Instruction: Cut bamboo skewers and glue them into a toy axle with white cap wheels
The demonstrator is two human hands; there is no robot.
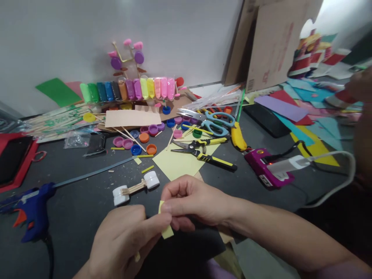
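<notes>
My left hand (122, 234) and my right hand (197, 199) meet low in the middle of the head view. Both pinch one small pale yellow strip of paper (167, 233) between thumb and fingers. Its lower end sticks out below my left thumb. A small pale piece (137, 256) peeks out under my left hand; what it is I cannot tell. Just beyond my hands lies a piece of white bottle caps (120, 195) joined by wooden sticks (136, 188). A yellow sheet of paper (168, 162) lies past my right hand, with pliers-like cutters (200, 151) on it.
A blue glue gun (35, 213) rests at the left. Blue-handled scissors (215, 121), a yellow utility knife (238, 136) and coloured bottle caps (144, 138) lie farther back. A purple power adapter (269, 168) with a white cable sits right. Another person's hand (360, 85) shows at the right edge.
</notes>
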